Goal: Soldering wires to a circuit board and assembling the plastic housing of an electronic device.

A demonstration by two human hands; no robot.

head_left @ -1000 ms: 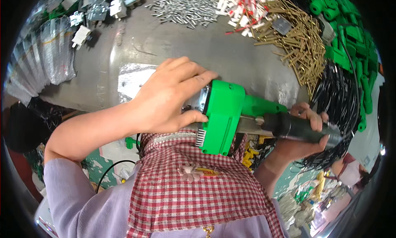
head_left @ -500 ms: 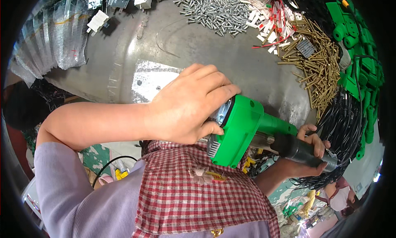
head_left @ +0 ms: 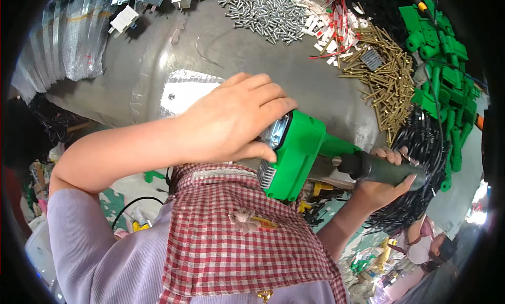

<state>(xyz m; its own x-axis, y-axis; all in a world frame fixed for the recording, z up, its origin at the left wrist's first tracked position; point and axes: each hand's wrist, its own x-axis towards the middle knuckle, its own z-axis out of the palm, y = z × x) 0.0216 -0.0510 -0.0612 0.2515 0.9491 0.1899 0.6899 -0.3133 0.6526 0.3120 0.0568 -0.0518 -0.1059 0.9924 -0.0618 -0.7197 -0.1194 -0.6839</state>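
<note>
A green plastic tool housing with a long handle stub lies tilted near the table's front edge, in front of my chest. My left hand is closed on its left end, fingers over the top and thumb on the near side. Between these fingers and the housing shows a shiny clear or metallic part; a grey ribbed block sits at the near corner. My right hand wraps round a dark cylindrical power screwdriver. Its metal nose points left at the housing's handle side; whether it touches is unclear.
Silver screws, white pieces with red wires and long brass-coloured screws lie in piles at the far side. Green housings and black cables crowd the right. Plastic bags lie left. Another person is at lower right.
The view has shifted, and the housing appears slightly farther left. My right fingers, looser before, are now wrapped closer round the screwdriver, which sits a little higher. My left hand keeps its grip.
</note>
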